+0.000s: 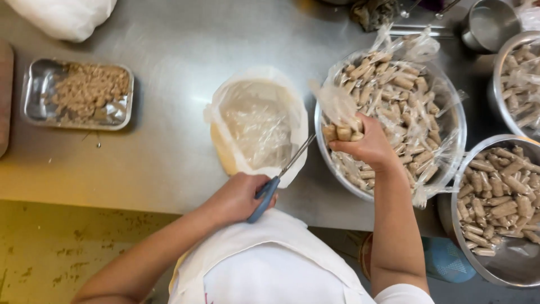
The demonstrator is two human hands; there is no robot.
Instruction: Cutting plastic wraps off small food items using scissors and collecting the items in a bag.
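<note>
Left hand point(236, 198) grips scissors point(275, 183); right hand point(368, 147) holds rolls point(342, 133).

A steel tray point(34, 93) of brown crumbs sits far left, a white bag point(64, 17) behind it, a metal cup point(490, 25) top right.

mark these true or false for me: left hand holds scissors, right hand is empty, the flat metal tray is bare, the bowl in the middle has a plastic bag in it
1. The left hand holds blue-handled scissors. True.
2. The right hand is empty. False: it grips a plastic-wrapped bundle of tan rolls.
3. The flat metal tray is bare. False: brown crumbs cover much of it.
4. The yellow bowl in the middle holds a clear plastic bag. True.
5. The rolls sit in wooden crates. False: they fill a metal bowl and others beside it.
</note>
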